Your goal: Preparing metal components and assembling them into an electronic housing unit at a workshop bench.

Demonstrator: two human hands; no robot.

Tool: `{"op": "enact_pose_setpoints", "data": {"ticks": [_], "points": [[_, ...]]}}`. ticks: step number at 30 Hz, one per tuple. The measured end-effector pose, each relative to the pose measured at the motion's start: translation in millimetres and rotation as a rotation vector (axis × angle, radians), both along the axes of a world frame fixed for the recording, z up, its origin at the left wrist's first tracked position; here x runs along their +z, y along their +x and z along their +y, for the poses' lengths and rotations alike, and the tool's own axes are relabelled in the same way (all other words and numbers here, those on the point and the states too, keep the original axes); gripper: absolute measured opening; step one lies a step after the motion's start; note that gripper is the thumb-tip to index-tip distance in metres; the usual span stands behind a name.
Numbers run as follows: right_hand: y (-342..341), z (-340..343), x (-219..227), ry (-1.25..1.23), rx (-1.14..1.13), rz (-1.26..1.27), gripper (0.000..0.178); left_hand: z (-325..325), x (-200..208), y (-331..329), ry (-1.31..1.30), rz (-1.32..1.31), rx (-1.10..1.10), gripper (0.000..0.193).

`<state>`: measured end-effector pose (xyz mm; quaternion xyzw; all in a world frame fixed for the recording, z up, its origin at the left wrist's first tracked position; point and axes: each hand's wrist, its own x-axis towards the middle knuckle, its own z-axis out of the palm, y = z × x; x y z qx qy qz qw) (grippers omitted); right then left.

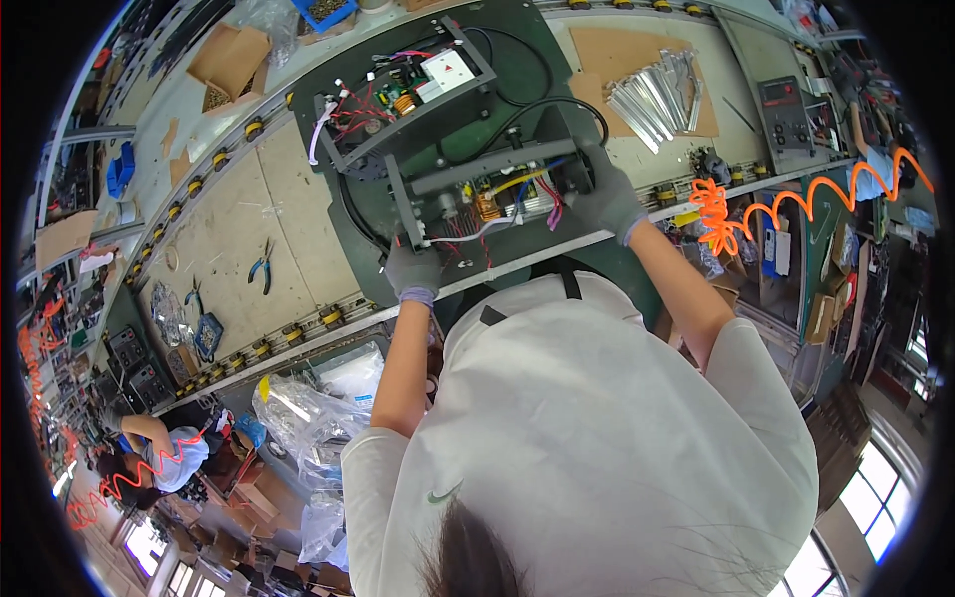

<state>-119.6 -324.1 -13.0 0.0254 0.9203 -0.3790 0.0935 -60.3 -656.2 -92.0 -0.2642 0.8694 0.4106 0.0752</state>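
Holds the near dark frame (487,171) by its two ends, over the green board (522,20) and close in front of the body. Closes the gloved left hand (413,269) on the lower left corner, with the fingertips hidden beneath. Wraps the gloved right hand (607,201) around the right end, with the fingers curled over it as far as shows; cannot tell the grip on the hidden side, nor whether resting on the board or slightly raised. Inside the near frame: a yellow wire (519,182), a copper coil (487,206) and a white cable (463,239) toward the front. Just beyond, on the same board: a second frame (418,121) with a white box (448,70) inside. To the right, on brown cardboard (589,48): a heap of shiny metal strips (652,102). Well to the left, on the pale tabletop (298,209): blue-handled pliers (261,269).
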Motion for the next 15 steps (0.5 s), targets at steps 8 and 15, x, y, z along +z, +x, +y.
{"op": "enact_pose_setpoints", "data": {"ticks": [8, 15], "points": [[-74.0, 5.1, 35.1, 0.103, 0.031, -0.312, 0.057, -16.0, 83.4, -65.9, -0.102, -0.612, -0.434, 0.026], [-83.8, -2.5, -12.5, 0.289, 0.081, -0.391, 0.045, -14.7, 62.1, -78.9, 0.056, -0.785, -0.303, 0.024]]}}
